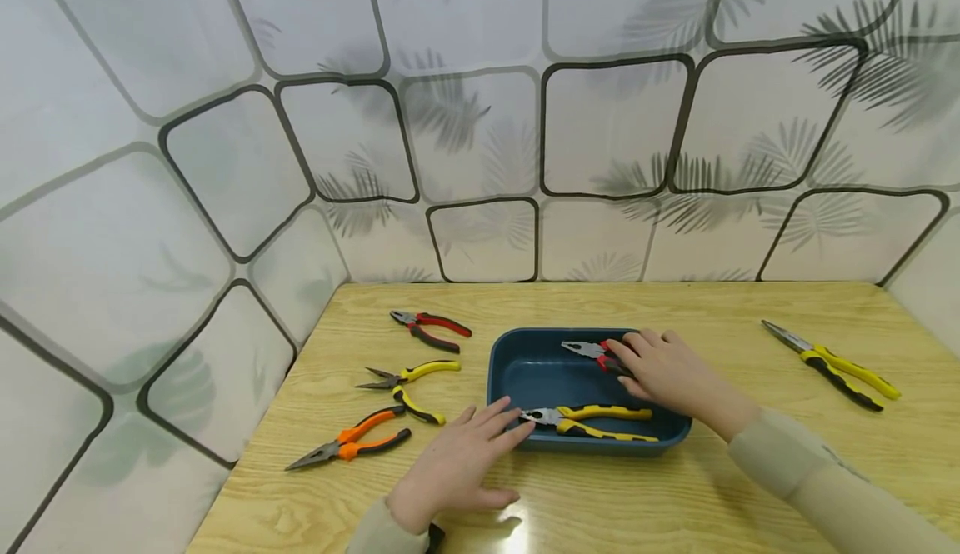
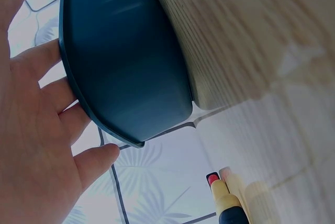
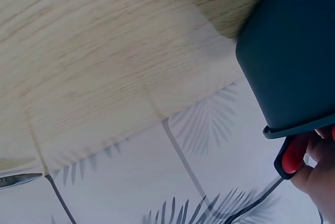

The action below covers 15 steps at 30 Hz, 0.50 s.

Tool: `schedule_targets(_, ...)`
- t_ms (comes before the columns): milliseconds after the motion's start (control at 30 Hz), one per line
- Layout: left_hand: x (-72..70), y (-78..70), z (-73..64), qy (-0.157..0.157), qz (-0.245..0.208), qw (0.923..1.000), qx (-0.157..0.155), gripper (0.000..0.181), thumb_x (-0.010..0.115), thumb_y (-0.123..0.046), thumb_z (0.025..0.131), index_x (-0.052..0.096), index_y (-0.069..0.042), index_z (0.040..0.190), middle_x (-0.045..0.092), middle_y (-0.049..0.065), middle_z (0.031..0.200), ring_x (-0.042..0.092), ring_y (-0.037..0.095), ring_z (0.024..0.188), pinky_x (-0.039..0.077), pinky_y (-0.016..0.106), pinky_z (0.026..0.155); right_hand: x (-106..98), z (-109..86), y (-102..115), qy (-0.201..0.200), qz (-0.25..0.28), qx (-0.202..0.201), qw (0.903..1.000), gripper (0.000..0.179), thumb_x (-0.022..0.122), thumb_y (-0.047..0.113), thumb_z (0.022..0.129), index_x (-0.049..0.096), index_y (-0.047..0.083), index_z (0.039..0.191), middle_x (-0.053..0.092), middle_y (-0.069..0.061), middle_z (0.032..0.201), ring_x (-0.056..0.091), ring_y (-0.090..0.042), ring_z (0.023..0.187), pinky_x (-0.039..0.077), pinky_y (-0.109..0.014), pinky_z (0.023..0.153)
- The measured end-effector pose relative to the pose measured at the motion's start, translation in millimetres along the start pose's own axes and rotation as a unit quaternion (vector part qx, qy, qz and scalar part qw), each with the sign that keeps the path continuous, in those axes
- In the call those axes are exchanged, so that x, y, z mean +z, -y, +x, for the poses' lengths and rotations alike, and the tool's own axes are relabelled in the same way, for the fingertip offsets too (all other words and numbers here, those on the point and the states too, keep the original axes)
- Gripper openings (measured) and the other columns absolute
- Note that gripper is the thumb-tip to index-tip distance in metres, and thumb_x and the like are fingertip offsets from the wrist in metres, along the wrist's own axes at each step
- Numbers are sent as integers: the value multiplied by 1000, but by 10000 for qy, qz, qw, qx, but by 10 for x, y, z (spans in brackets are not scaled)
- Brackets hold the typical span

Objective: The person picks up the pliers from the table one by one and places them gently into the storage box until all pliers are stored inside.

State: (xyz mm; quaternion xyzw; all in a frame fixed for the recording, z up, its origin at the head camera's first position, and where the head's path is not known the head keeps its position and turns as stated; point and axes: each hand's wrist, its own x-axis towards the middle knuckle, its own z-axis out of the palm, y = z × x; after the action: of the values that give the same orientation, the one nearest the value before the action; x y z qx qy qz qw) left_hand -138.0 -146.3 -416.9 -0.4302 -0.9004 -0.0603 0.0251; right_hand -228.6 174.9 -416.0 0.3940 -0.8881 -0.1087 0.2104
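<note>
A dark blue tray (image 1: 517, 352) stands on the table. Inside its far right part, my right hand (image 1: 675, 375) grips red-and-black combination pliers (image 1: 582, 350) by the handles, jaws pointing left. In the right wrist view, a red-and-black handle end (image 3: 296, 156) shows beside the fingers (image 3: 322, 174), just past the tray rim. Yellow-and-black combination pliers (image 1: 600, 429) lie along the tray's near side. With fingers spread and fairly straight, my left hand (image 1: 461, 462) is at the near left corner of the tray; the left wrist view shows its fingertips (image 2: 63, 90) against the rim.
Left of the tray lie red-and-black pliers (image 1: 438, 333), yellow-and-black needle-nose pliers (image 1: 405, 377) with handles spread, and orange-and-black needle-nose pliers (image 1: 352, 444). Yellow-and-black long-nose pliers (image 1: 832, 362) lie at the far right. A patterned wall covering (image 1: 480, 242) rises behind the wooden table (image 1: 720, 312).
</note>
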Motion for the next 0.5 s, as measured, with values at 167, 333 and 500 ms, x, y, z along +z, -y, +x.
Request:
schedule_targets(167,9,6,2,-7,10,10000,8,74,56,-54,78,31,-20,139,35,5,138,17,20,131,30,49,95,3,45,13,48,-52,-81,9999,52,62,39,79,54,6,119,56,-11,95,53,-26,80,43,-40,59)
schedule_targets(333,11,10,2,-13,1,10000,-10,74,56,-54,78,31,-20,139,36,5,137,17,19,131,30,49,95,9,87,15,299,-19,-171,9994,49,61,39,80,56,7,117,56,-10,95,53,-26,81,43,-42,62)
schedule_targets(500,10,11,0,-24,25,10000,3,74,56,-54,78,32,-20,139,36,5,137,17,20,131,30,49,95,10,123,29,558,15,-211,9982,48,60,40,80,56,8,116,56,-10,96,53,-26,82,43,-43,63)
